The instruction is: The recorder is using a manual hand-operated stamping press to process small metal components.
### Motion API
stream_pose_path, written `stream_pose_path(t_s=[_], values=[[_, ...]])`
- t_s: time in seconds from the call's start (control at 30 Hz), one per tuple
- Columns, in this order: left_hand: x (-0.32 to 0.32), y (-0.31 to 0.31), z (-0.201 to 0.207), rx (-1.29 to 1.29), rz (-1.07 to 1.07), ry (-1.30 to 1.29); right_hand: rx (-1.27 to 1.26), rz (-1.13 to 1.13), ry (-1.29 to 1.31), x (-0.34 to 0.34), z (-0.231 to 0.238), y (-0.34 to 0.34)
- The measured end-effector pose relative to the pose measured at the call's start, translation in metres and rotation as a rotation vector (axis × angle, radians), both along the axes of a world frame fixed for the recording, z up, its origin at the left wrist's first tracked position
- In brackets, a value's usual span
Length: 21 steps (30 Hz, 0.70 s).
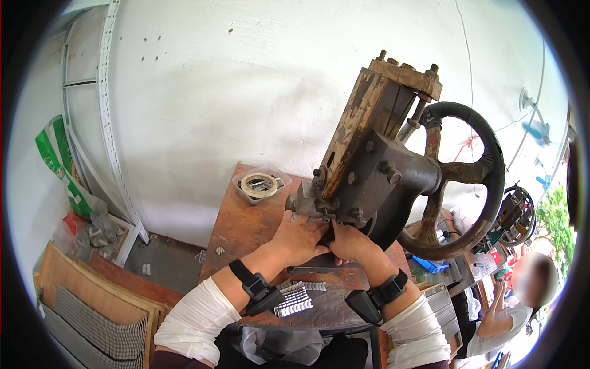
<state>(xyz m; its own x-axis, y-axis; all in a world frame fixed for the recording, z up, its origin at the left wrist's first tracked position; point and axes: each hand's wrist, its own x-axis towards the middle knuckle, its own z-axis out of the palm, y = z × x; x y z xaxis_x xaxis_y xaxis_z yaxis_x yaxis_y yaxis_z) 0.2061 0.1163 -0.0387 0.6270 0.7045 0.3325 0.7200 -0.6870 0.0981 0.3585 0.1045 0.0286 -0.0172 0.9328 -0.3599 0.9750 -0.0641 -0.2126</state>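
My left hand (297,240) is at the foot of a dark, worn hand press (369,178), its bent fingers reaching around the metal die block (305,200) under the ram. Close beside it, my right hand (351,242) has its fingers bent, with the index fingertip by the lower tooling. Both hands' fingertips come together at the die; what they pinch is hidden or too small to make out. Silver segmented metal strips (294,300) lie on the wooden table (233,224) between my wrists. Black bands with dark boxes circle both wrists.
The press's large spoked handwheel (491,178) stands to the right. A clear plastic tub (284,179) with a ring and small metal parts sits at the table's back left. Wooden trays of grey strips (92,313) are at lower left. Another person (498,326) works at far right.
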Motion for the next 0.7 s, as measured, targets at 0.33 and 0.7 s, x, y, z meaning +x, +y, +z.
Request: stream_pose_path(t_s=[0.33,0.7], values=[[0.000,0.000,-0.002,0.011,0.024,-0.061,0.029,0.029,-0.146,-0.008,0.003,-0.003],[0.005,0.005,-0.009,0.129,0.026,-0.101,0.009,-0.002,-0.203,-0.011,0.005,-0.003]])
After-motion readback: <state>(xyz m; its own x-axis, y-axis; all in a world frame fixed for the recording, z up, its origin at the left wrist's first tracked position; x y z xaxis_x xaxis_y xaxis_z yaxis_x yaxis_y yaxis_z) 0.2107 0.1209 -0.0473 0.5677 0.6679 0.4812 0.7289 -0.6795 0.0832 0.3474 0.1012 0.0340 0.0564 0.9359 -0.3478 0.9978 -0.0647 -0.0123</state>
